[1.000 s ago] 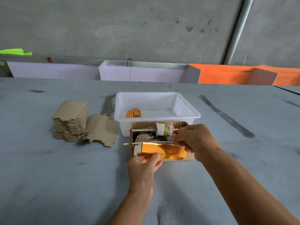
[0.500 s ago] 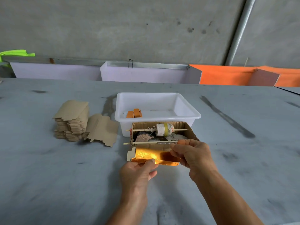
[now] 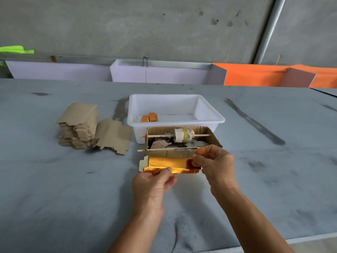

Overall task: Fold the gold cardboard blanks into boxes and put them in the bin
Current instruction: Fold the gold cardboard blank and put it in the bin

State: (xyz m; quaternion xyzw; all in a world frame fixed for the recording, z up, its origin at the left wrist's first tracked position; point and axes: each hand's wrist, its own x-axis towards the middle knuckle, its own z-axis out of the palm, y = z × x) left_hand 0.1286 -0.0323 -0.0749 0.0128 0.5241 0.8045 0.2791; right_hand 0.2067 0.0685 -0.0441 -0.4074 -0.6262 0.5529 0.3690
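So right now both hands are on one gold blank (image 3: 169,164), held low over the grey table (image 3: 54,198) just in front of the little brown cardboard tray (image 3: 182,154) with the sticks and the wrapped roller (image 3: 183,135) in it. Left hand (image 3: 155,183) pinches the near long edge, thumb on top and fingers curled underneath. Right hand (image 3: 217,165) has its fingertips curled onto the right end, looks like it's pinching a flap or edge there, though I can't see exactly which bit. The blank is partway formed, one pale end tab sticking out on the left. My take on doing this step well: keep the left pinch firm as the anchor, run the right fingers along the score line so the crease lands clean, and don't crush the foil face. White bin (image 3: 175,121) sits right behind the tray with a couple of orange-gold boxes (image 3: 149,117) inside, and the stack of unfolded blanks (image 3: 78,125) is off to the left, brown side up.
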